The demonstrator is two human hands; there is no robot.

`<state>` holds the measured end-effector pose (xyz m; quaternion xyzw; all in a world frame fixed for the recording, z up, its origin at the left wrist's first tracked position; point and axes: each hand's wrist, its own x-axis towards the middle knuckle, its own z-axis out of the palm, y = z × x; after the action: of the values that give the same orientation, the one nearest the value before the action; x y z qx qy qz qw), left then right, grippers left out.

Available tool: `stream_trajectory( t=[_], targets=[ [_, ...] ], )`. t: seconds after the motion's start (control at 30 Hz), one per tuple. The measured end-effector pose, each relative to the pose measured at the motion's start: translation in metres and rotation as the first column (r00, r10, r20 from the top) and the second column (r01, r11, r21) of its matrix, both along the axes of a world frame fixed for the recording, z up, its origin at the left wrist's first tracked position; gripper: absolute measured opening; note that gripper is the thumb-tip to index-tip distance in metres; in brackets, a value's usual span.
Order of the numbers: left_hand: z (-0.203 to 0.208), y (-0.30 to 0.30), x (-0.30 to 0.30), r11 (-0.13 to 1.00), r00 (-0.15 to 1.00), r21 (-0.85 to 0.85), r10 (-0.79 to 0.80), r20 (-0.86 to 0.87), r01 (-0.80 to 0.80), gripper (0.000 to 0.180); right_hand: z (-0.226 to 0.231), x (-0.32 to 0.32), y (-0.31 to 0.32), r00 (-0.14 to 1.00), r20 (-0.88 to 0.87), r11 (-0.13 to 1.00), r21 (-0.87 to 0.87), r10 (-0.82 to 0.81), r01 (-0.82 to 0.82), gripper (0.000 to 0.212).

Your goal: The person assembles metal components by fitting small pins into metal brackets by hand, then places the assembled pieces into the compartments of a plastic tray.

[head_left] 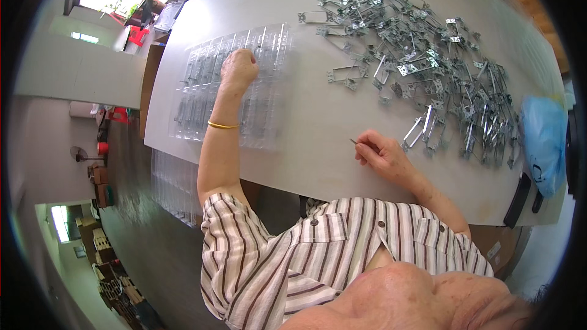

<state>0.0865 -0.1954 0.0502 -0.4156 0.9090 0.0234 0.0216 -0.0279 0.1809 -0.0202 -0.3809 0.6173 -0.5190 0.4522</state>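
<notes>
My left hand (pixel 239 68) is closed over the far part of a clear plastic compartment tray (pixel 269 131). Its fingertips are turned away, so I cannot make out what they hold. Slim metal pieces lie in rows in the tray's far compartments. To the right, my right hand (pixel 384 154) pinches a thin metal piece (pixel 354 141), with only a short tip showing past the fingers. Just beyond that hand begins a large, tangled heap of silvery metal brackets (pixel 422 64), some shaped like narrow rectangular frames.
The pale table (pixel 324 122) carries all this. A blue plastic bag (pixel 544 140) sits at its right edge, near a long black object (pixel 518 200). More clear trays (pixel 174 186) are stacked below the table's left front edge. A fan (pixel 78 154) stands farther left.
</notes>
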Motion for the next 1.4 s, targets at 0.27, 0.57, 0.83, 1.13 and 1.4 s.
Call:
stream_trajectory(
  t=[0.27,0.57,0.83,1.13,1.4],
  targets=[
    [0.033,0.061,-0.013,0.980,0.993,-0.182,-0.098,-0.073,0.084,0.027,0.004,-0.004,0.001,0.998,0.054,1.000,-0.009,0.018,-0.017,0.013],
    [0.001,0.140,-0.095,0.897,0.897,-0.022,-0.442,-0.003,0.442,0.027,-0.002,0.001,0.001,0.995,0.042,0.995,-0.049,0.093,-0.091,0.011],
    [-0.057,0.145,-0.101,0.916,0.921,0.152,-0.385,0.063,0.372,0.028,-0.009,0.000,-0.001,0.990,-0.024,0.982,-0.126,0.137,-0.139,0.011],
    [-0.037,0.156,-0.105,0.915,0.922,0.179,-0.379,0.074,0.362,0.032,-0.016,-0.002,0.000,0.976,-0.040,0.965,-0.143,0.214,-0.218,0.012],
    [-0.093,0.098,-0.149,0.886,0.902,-0.317,-0.401,-0.159,0.338,0.039,-0.013,0.000,-0.002,0.972,0.025,0.965,-0.128,0.235,-0.230,0.011]
  ],
)
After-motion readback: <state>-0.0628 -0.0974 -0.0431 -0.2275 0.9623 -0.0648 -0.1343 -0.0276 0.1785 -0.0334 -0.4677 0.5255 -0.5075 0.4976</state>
